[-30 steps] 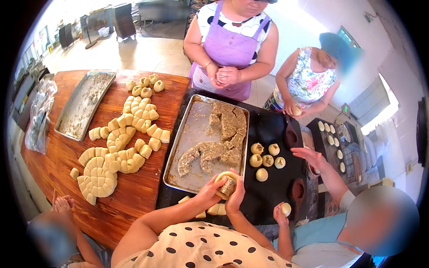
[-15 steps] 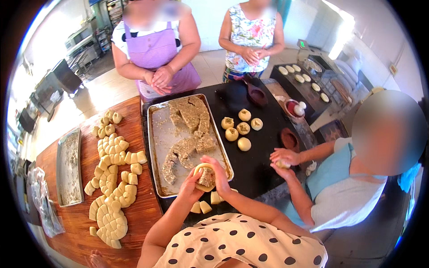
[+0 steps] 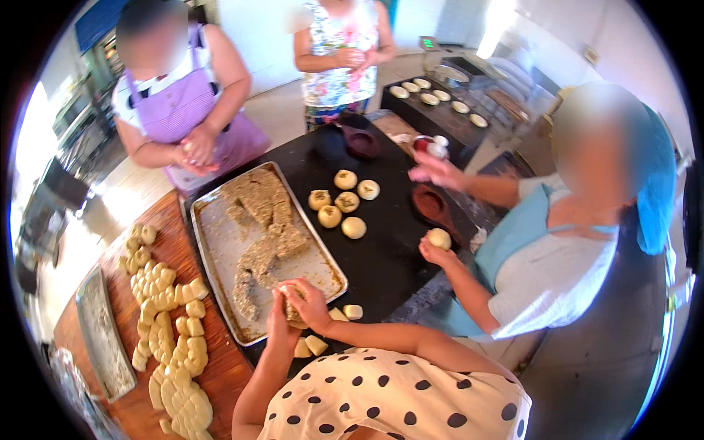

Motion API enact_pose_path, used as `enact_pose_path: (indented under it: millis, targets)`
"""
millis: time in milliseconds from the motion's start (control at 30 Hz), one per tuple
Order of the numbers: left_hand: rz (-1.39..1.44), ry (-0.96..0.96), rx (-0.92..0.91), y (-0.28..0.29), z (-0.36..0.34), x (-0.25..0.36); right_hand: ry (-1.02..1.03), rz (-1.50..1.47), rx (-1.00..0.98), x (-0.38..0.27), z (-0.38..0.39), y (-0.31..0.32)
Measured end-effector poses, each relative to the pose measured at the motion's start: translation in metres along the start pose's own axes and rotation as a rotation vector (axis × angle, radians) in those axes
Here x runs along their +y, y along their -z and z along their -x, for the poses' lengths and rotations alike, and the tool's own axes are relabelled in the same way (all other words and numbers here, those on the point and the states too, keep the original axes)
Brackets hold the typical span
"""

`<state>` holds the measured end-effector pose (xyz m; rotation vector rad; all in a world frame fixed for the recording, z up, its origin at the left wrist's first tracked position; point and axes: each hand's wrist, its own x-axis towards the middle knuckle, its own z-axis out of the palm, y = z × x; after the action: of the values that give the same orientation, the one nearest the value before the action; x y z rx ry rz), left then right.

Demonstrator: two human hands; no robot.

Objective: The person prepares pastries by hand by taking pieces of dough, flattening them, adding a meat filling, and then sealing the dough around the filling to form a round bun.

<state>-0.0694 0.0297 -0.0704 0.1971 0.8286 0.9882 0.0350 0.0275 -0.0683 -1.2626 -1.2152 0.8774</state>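
Note:
Both my hands are cupped round one dough piece with filling, just over the near right corner of a metal tray. My left hand supports it from the left side. From the right, my right hand curls over its top, hiding most of it. Crumbly brown filling lies in the tray in thick blocks and strips. Close by my right forearm are several small cut dough pieces.
Many cut dough pieces cover the wooden board at left, beside a narrow tray. Several filled buns and wooden moulds sit on the black table. A co-worker at right holds a dough ball; two people stand opposite.
My view has turned, shifting the scene leftward. My right hand has folded over the dough, covering the filling that showed before. The right co-worker's hands have parted, one raised, one holding a ball.

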Motion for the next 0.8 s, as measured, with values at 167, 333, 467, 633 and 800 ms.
enact_pose_path:
  millis: [167, 333, 467, 633, 800]
  targets:
    - [0.063, 0.132, -0.262, -0.035, 0.017, 0.032, -0.379, -0.592, 0.134, 0.028, -0.016, -0.011]
    - [0.123, -0.025, -0.091, -0.011, -0.002, 0.009, -0.245, -0.280, 0.145, -0.005, -0.005, -0.018]
    - [0.060, -0.130, -0.011, -0.009, -0.006, 0.007, 0.046, -0.080, 0.218, -0.016, -0.007, -0.015]
    - [-0.006, -0.172, 0.014, -0.013, -0.010, 0.012, 0.187, 0.128, 0.178, -0.004, -0.009, -0.015]
    - [0.073, 0.020, -0.068, -0.012, -0.004, 0.037, -0.257, -0.526, 0.026, -0.006, -0.022, -0.011]
